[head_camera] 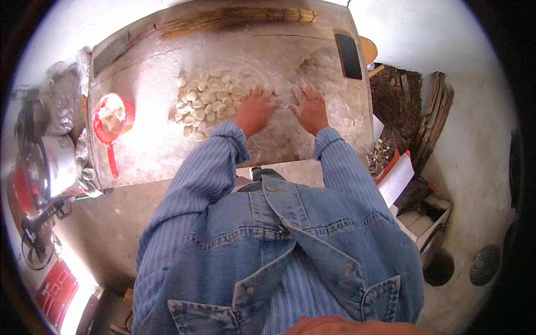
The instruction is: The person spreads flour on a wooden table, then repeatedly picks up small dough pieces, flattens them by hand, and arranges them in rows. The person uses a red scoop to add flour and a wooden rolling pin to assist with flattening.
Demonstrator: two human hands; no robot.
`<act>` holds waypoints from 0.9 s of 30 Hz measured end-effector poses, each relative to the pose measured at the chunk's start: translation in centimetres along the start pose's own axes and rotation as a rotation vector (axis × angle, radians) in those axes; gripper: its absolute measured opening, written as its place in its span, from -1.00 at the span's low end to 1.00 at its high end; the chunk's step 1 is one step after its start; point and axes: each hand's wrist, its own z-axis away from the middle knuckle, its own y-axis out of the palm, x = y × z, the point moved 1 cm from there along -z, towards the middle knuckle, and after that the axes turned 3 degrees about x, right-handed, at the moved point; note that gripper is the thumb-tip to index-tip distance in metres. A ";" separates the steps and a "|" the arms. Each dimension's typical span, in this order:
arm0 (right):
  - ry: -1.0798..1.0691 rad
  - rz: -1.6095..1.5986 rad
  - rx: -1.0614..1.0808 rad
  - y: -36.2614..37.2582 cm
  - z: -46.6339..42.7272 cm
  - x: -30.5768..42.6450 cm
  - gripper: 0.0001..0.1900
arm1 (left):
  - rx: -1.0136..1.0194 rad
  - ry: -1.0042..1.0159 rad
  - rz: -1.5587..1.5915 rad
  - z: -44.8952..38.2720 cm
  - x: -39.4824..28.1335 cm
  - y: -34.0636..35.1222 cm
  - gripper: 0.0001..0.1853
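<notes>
My left hand [256,109] lies palm down on a floury tabletop [289,144], fingers spread, at the right edge of a group of small dough pieces [211,98]. These are pale, round and flattened, several of them touching or overlapping. A short gap to the right, my right hand [310,108] also rests palm down with its fingers apart. Flour whitens the fingers of both hands. Whatever may lie beneath the palms is hidden.
A red plastic ladle [129,113] holding flour sits on the left. Along the far edge lies a straw whisk broom [238,17]. A dark rectangular slab [348,56] is at the far right. Wooden logs [435,109] lean beyond the table's right side.
</notes>
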 end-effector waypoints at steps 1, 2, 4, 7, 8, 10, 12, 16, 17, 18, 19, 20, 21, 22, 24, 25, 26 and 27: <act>-0.013 -0.041 -0.009 0.1 -0.4 -0.3 -0.43 | 0.023 0.023 0.042 0.7 -0.2 -0.2 -0.64; -0.028 -0.081 -0.018 0.2 -0.8 -0.6 -0.44 | 0.041 0.047 0.030 1.5 -0.3 -0.4 -0.60; -0.077 -0.171 -0.058 0.4 -2.1 -0.6 -0.45 | 0.079 0.097 0.003 2.9 -0.1 -0.5 -0.51; -0.172 -0.233 -0.087 0.3 -4.7 0.8 -0.45 | 0.108 0.097 0.029 4.1 -0.2 -0.5 -0.48; -0.190 -0.197 -0.058 -0.1 -5.7 1.9 -0.44 | 0.102 0.097 0.038 4.4 -0.3 -0.5 -0.47; -0.178 -0.138 -0.046 0.2 -7.4 3.5 -0.40 | 0.090 0.105 0.054 4.8 -0.5 -0.7 -0.45; -0.120 -0.096 -0.070 0.9 -8.6 4.7 -0.34 | 0.043 0.081 0.064 5.5 -0.8 -1.1 -0.47; -0.084 0.031 -0.029 1.0 -8.9 6.7 -0.20 | -0.007 -0.076 0.164 6.6 -0.6 -0.8 -0.52; -0.076 0.028 -0.010 0.8 -8.8 6.9 -0.17 | -0.008 -0.107 0.178 7.2 -0.6 -0.8 -0.53; -0.065 0.029 0.007 0.5 -8.8 7.0 -0.15 | -0.011 -0.132 0.194 7.6 -0.9 -1.7 -0.54; -0.063 0.025 0.000 0.2 -8.9 7.1 -0.16 | -0.013 -0.157 0.209 7.8 -1.0 -2.2 -0.56; -0.061 0.020 -0.006 -0.1 -8.9 7.3 -0.18 | 0.024 -0.149 0.200 8.0 -0.9 -2.1 -0.56; -0.060 0.017 -0.020 -0.4 -8.9 7.4 -0.19 | 0.055 -0.138 0.187 8.0 -0.8 -2.1 -0.56; -0.066 0.011 -0.026 -0.4 -9.0 7.3 -0.20 | 0.087 -0.127 0.174 8.1 -0.8 -2.2 -0.56; -0.073 0.001 -0.042 -0.1 -9.3 6.8 -0.20 | 0.145 -0.081 0.114 7.4 -0.9 -2.2 -0.57; -0.094 -0.008 -0.024 0.1 -9.4 6.4 -0.19 | 0.172 -0.055 0.085 6.9 -1.1 -2.1 -0.58; -0.114 -0.017 -0.006 0.4 -9.5 6.1 -0.17 | 0.105 0.000 0.107 6.5 -1.3 -1.7 -0.58; -0.134 -0.023 0.016 0.3 -9.3 5.8 -0.16 | 0.036 0.055 0.135 5.9 -1.7 -1.3 -0.58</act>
